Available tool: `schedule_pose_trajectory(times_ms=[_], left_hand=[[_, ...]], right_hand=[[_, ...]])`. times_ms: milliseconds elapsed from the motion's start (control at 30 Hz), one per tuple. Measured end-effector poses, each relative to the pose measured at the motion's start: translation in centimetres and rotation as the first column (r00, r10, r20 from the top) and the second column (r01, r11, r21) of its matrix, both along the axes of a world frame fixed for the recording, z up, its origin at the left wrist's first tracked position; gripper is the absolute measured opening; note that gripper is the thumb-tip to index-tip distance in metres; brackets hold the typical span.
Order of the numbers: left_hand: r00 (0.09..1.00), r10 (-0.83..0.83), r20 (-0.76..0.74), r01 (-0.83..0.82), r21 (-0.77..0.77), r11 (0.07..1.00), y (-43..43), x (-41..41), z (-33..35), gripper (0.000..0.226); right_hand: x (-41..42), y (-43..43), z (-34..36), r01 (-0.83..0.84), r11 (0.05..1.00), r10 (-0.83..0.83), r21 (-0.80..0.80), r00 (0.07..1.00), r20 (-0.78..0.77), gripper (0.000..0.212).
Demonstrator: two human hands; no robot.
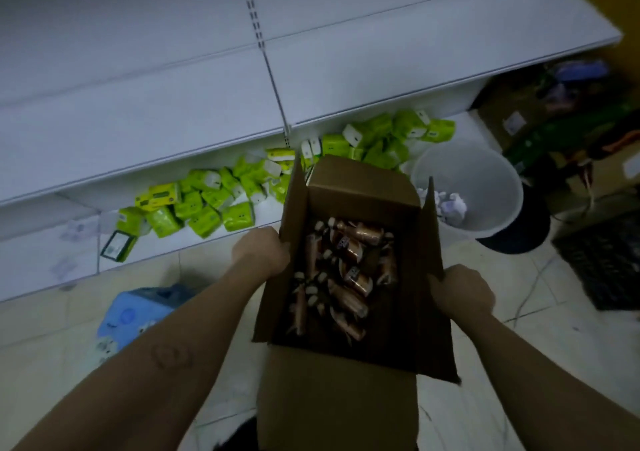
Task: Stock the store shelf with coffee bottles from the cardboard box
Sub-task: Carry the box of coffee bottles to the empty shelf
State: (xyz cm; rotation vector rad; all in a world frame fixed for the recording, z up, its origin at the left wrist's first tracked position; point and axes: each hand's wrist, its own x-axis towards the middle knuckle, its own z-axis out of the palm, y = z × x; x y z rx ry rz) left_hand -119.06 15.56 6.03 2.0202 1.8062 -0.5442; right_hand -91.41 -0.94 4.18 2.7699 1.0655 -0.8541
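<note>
An open cardboard box is in front of me, flaps up. Several brown coffee bottles with pale caps lie jumbled on its bottom. My left hand grips the box's left flap edge. My right hand grips the right flap edge. The white store shelf stretches across the top of the view beyond the box, its upper boards bare.
Many green tissue packs lie heaped on the lowest shelf board. A white waste bin with crumpled paper stands right of the box. A blue pack lies on the tiled floor at left. Dark boxes and a black crate crowd the right.
</note>
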Motion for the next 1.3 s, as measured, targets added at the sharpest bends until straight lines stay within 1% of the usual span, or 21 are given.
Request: schedule_pose_trajectory(times_ms=[100,200,267,333,400,467,533,633,700,833,933,1000,1100,1167,1300], left_hand=[[0.998,-0.061,-0.024,0.061,-0.005,0.998,1.2,1.6,-1.2,0.049],[0.988,-0.146,-0.050,0.146,-0.004,0.989,2.4,2.2,-3.0,0.050],[0.981,-0.190,-0.041,0.190,-0.006,0.982,3.3,2.1,-4.3,0.051],[0.976,-0.218,-0.002,0.218,-0.016,0.976,4.6,2.0,-5.3,0.051],[0.975,-0.214,0.065,0.217,-0.037,0.976,5.9,2.1,-6.0,0.049],[0.962,-0.235,0.140,0.243,-0.046,0.969,7.2,2.1,-6.7,0.046],[0.932,-0.310,0.187,0.327,-0.066,0.943,9.1,1.7,-7.4,0.043],[0.891,-0.386,0.237,0.413,-0.075,0.908,11.3,1.2,-8.0,0.044],[0.859,-0.451,0.240,0.478,-0.064,0.876,12.0,1.4,-8.3,0.045],[0.783,-0.565,0.259,0.591,-0.024,0.807,12.9,2.3,-9.2,0.047],[0.715,-0.678,0.170,0.689,-0.012,0.724,12.7,3.2,-10.0,0.048],[0.700,-0.700,0.140,0.710,-0.029,0.704,12.0,3.6,-10.8,0.049],[0.697,-0.704,0.135,0.713,-0.032,0.700,11.1,4.3,-12.2,0.048],[0.669,-0.730,0.141,0.739,-0.018,0.674,10.8,4.7,-13.7,0.049],[0.620,-0.775,0.125,0.781,0.004,0.625,9.8,5.0,-19.1,0.044]], right_hand=[[0.5,-0.6,-1.1,0.072,0.997,-0.072,0.028,0.997,-0.011,0.039],[-0.2,-0.3,-2.3,0.106,0.994,-0.106,0.037,0.994,0.006,0.037],[-1.1,-0.2,-3.4,0.135,0.990,-0.136,0.043,0.991,0.015,0.036],[-1.8,0.3,-4.3,0.148,0.987,-0.151,0.055,0.987,0.049,0.038],[-2.2,1.2,-4.7,0.170,0.985,-0.172,0.030,0.981,0.087,0.038],[-3.4,1.9,-4.8,0.233,0.972,-0.228,-0.016,0.964,0.137,0.039],[-5.3,2.3,-5.0,0.335,0.941,-0.320,-0.051,0.929,0.187,0.037],[-8.4,2.1,-5.0,0.447,0.890,-0.424,-0.088,0.883,0.201,0.036],[-10.1,1.5,-5.0,0.510,0.855,-0.486,-0.090,0.850,0.204,0.036],[-12.4,-0.1,-5.8,0.595,0.801,-0.578,-0.064,0.797,0.177,0.037],[-13.9,-2.0,-7.8,0.644,0.764,-0.634,-0.043,0.761,0.134,0.037],[-14.9,-3.3,-9.4,0.671,0.742,-0.666,-0.008,0.738,0.104,0.035],[-16.1,-4.8,-12.1,0.716,0.695,-0.719,0.066,0.694,0.036,0.035],[-16.8,-5.3,-14.0,0.738,0.667,-0.742,0.101,0.670,0.009,0.036],[-18.5,-5.9,-19.0,0.762,0.626,-0.772,0.166,0.636,-0.004,0.038]])
